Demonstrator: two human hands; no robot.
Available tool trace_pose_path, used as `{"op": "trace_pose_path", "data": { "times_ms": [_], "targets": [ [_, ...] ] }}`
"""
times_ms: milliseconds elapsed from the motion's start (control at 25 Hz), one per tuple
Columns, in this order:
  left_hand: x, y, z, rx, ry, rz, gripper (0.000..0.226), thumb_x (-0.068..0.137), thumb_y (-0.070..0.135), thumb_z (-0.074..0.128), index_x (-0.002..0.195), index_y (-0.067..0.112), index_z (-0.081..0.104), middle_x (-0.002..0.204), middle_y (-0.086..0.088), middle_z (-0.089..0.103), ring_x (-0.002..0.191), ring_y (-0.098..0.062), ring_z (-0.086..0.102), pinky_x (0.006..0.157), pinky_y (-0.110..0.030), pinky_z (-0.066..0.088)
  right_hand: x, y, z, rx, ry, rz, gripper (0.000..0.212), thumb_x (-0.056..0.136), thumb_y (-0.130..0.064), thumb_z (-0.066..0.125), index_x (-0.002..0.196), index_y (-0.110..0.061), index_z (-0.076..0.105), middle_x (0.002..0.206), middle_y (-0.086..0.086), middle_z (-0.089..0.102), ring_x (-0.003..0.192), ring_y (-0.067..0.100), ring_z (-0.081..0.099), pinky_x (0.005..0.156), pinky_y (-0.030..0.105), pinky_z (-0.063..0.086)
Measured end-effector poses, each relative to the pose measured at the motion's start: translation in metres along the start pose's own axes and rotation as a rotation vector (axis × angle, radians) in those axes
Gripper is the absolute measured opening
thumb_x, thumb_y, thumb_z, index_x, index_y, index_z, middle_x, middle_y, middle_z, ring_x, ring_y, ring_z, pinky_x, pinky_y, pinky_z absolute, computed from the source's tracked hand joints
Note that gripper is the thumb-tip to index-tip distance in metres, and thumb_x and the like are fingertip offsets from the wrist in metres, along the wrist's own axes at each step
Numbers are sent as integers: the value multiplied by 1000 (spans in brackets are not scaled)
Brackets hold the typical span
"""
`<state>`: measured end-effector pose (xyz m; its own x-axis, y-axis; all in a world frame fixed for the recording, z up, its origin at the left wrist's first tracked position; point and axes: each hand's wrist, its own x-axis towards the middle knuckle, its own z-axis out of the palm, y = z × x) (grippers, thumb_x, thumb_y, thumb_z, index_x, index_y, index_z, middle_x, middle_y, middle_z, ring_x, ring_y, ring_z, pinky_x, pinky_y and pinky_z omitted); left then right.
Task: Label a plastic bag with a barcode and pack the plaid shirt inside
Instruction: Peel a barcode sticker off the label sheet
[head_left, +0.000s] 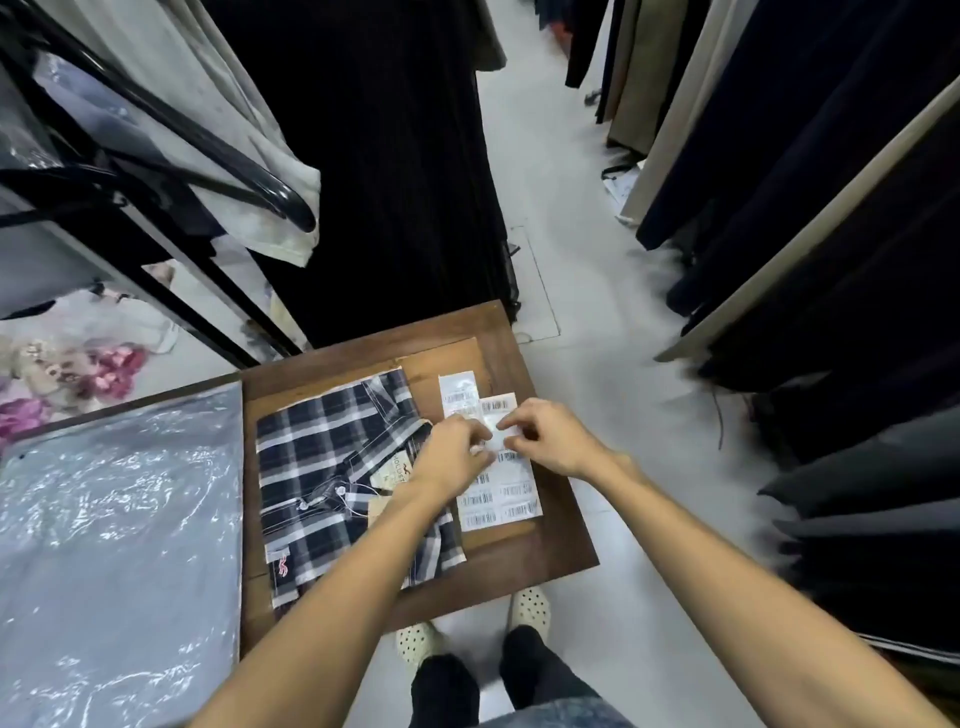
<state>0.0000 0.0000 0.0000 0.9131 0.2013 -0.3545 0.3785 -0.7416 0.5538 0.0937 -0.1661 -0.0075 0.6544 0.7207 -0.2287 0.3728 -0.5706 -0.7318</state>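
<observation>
The grip of the left hand (457, 457) and of the right hand (545, 436) is narrow, both pinching one small white label (497, 435) above the barcode sheet (511, 493), while the folded plaid shirt (332, 467) lies just beside on the wooden tabletop (561, 540), and the clear plastic bags (119, 519) rest at far left.

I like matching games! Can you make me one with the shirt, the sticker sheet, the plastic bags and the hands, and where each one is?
Things:
1. plaid shirt
2. barcode sheet
3. plastic bags
4. hands, left hand and right hand

Places:
A. stacked at the far left, beside the wooden table
B. folded in the middle of the wooden table
C. together above the labels, pinching one
D. flat on the table, right of the shirt

Pairs: 1-B, 2-D, 3-A, 4-C
</observation>
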Motion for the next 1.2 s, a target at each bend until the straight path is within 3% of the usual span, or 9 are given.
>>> {"op": "trace_pose_path", "data": {
  "times_ms": [120, 320, 520, 760, 960, 1080, 1200],
  "targets": [
    [4, 1, 8, 85, 40, 26, 19, 90, 23, 73, 105, 12, 75, 112, -4, 61, 102, -19, 63, 91, -29, 49, 1, 9, 4, -116, -40, -18, 33, 85, -19, 77, 117, -13, 74, 117, 4, 62, 108, 19, 60, 90, 19, 39],
    [6, 3, 12, 160, 70, 38, 13, 93, 16, 69, 99, 8, 77, 112, -7, 60, 103, -23, 63, 93, -36, 52, -6, 19, 8, -166, -67, -89, 40, 79, -35, 84, 114, -16, 77, 115, 0, 59, 108, 19, 50, 93, 26, 42],
    [6, 8, 14, 285, -21, 22, 22, 98, 18, 57, 101, 4, 74, 118, -9, 52, 113, -28, 53, 94, -47, 51, -13, 27, 17, -144, -17, -114, 45, 78, -43, 84, 114, -17, 78, 118, 0, 57, 110, 18, 48, 99, 27, 42],
    [13, 12, 4, 353, -156, -8, 34, 100, 24, 48, 103, -2, 70, 123, -12, 49, 117, -30, 48, 98, -50, 47, -16, 27, 19, -132, 6, -113, 44, 78, -43, 84, 114, -19, 78, 121, 0, 58, 115, 18, 47, 98, 35, 48],
    [21, 15, -5, 364, -272, -44, 31, 95, 30, 52, 83, 8, 70, 107, -9, 52, 117, -30, 47, 101, -49, 45, -18, 28, 21, -108, 19, -97, 47, 77, -44, 84, 116, -19, 78, 122, -2, 57, 117, 18, 46, 100, 37, 48],
    [20, 22, -11, 307, -289, -76, 39, 93, 30, 55, 56, 16, 54, 84, -4, 47, 110, -29, 50, 97, -49, 46, -18, 29, 21, -113, 18, -101, 48, 78, -43, 84, 118, -18, 76, 122, -1, 57, 116, 18, 45, 101, 35, 46],
    [18, 29, -15, 244, -264, -111, 46, 91, 26, 58, 48, 16, 44, 72, -14, 44, 88, -30, 55, 83, -44, 51, -18, 30, 23, -111, 28, -108, 48, 79, -42, 83, 120, -18, 76, 122, -1, 57, 116, 18, 45, 101, 34, 46]
  ]
}}
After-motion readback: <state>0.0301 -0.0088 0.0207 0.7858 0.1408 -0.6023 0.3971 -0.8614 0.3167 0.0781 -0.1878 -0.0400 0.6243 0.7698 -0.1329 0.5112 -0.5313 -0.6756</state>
